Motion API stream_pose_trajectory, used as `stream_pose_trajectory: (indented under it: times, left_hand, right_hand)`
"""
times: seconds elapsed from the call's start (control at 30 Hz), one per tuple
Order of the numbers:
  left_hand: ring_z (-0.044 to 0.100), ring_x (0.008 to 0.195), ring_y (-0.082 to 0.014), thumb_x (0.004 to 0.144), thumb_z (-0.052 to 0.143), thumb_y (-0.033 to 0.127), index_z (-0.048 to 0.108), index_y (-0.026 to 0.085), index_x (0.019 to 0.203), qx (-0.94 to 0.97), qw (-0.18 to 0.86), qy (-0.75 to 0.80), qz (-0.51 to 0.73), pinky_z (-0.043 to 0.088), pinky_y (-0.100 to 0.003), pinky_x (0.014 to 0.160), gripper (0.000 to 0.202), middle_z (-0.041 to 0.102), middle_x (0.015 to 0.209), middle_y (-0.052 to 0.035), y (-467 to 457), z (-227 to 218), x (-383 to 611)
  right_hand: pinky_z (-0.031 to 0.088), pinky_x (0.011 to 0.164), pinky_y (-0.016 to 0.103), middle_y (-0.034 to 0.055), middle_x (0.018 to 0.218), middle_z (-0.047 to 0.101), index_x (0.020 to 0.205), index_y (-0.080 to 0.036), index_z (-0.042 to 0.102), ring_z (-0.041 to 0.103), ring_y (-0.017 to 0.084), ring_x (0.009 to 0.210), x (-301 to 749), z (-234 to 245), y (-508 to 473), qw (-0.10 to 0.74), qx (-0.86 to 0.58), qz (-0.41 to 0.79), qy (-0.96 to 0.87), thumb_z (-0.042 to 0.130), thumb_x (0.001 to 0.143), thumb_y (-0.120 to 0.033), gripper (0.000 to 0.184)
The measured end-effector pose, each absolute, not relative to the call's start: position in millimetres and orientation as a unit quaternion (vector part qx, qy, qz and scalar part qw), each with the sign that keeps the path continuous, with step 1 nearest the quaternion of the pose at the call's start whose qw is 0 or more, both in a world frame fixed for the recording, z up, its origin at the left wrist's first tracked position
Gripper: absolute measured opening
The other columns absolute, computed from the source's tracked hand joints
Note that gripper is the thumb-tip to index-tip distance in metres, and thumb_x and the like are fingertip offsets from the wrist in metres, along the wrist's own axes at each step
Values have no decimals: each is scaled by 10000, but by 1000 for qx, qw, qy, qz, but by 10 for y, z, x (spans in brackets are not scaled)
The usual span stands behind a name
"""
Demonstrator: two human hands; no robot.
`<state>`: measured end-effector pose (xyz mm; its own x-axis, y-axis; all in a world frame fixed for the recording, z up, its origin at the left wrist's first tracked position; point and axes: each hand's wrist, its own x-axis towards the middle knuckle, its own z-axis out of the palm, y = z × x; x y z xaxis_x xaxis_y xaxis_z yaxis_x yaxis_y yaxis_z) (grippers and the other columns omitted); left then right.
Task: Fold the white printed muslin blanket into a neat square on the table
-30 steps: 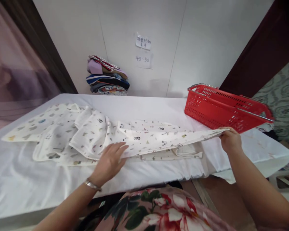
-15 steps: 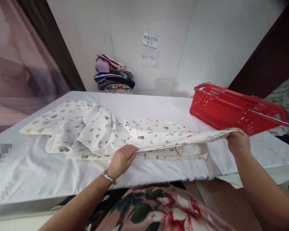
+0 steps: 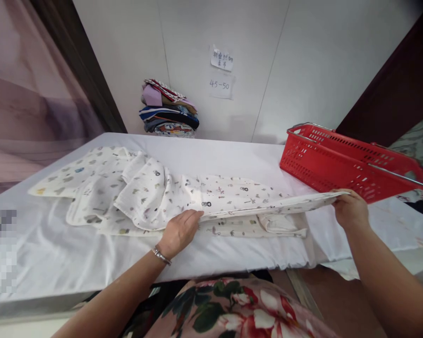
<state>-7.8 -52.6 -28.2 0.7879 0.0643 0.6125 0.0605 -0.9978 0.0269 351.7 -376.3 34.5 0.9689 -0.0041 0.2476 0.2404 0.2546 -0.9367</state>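
A thin white cloth with small printed plants and figures lies crumpled and partly folded over the left and middle of the table. My left hand, with a silver bracelet at its wrist, pinches the cloth's near edge around the middle. At the right end, my right hand grips a corner and holds it raised off the table. Between the two hands the edge is drawn out in a nearly straight line. Below this stretch, another layer of the same cloth rests on the table, its right end loosely turned over.
A red plastic basket with metal handles stands at the right, just behind my right hand. Folded fabrics are stacked against the wall at the back. White sheeting covers the table. Two paper notes hang on the wall.
The view has shifted slightly. Both hands keep their hold, and the stretched edge of the cloth looks almost the same.
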Motion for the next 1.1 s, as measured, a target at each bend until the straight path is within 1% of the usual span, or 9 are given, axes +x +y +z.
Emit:
stream_pose_trajectory:
  times: [0.2,0.33,0.43,0.57,0.63,0.8,0.93,1.03,1.1]
  left_hand:
    - [599,720,-144,860,375,111,452,165,1135,948,-30,15,315,492,-256,615,291,620,865,-56,-360,-148,-27]
    - [612,715,-143,885,438,274,482,172,1129,948,-23,19,316,483,-242,605,268,634,855,-51,-320,-86,7]
    - [613,697,-141,864,483,363,530,175,1065,948,-11,22,319,463,-228,576,280,640,826,-45,-329,-74,10]
    - [589,671,-125,875,473,296,553,170,866,944,31,23,327,439,-222,572,149,613,742,-23,-334,-53,-22]
    - [573,667,-124,874,471,271,540,173,825,943,49,21,329,439,-230,587,130,595,720,-14,-326,-23,-40]
    - [573,695,-136,859,474,271,522,183,799,933,105,35,343,455,-246,623,117,583,731,-16,-321,50,-58]
    - [572,608,-110,866,447,311,526,204,818,941,163,51,293,441,-208,546,141,579,695,18,-326,57,-50]
    - [582,587,-112,863,447,341,539,228,816,954,139,38,262,434,-206,526,153,587,685,34,-315,63,-51]
    - [591,616,-128,859,456,337,534,229,831,938,122,66,317,443,-220,552,136,596,702,21,-306,70,-56]
  right_hand:
    - [368,518,262,3,577,591,554,-160,603,507,137,574,3580,400,-3690,786,-605,-59,-109,611,432,-108,132]
    - [375,521,261,-1,592,602,555,-168,605,514,139,585,3596,448,-3658,784,-607,-57,-117,629,440,-125,126]
    - [372,513,252,-4,598,603,558,-173,604,514,135,587,3623,432,-3646,782,-610,-59,-115,631,444,-132,124]
    - [357,490,240,-9,586,592,569,-184,610,495,124,561,3672,364,-3626,775,-621,-55,-109,627,449,-143,128]
    - [340,472,230,-17,567,579,565,-195,611,473,113,538,3693,335,-3608,768,-630,-50,-108,613,457,-153,116]
    - [309,447,215,-32,543,558,567,-203,605,445,101,512,3740,312,-3549,756,-643,-40,-112,594,456,-169,117]
    - [318,457,214,-42,539,548,564,-202,577,449,100,513,3756,307,-3502,751,-649,-26,-119,591,476,-200,90]
    - [301,440,217,-48,507,525,557,-201,563,428,98,481,3724,324,-3463,731,-669,6,-135,597,485,-184,82]
    - [295,435,220,-47,503,524,563,-200,563,420,97,464,3690,365,-3438,714,-683,34,-152,610,485,-163,99]
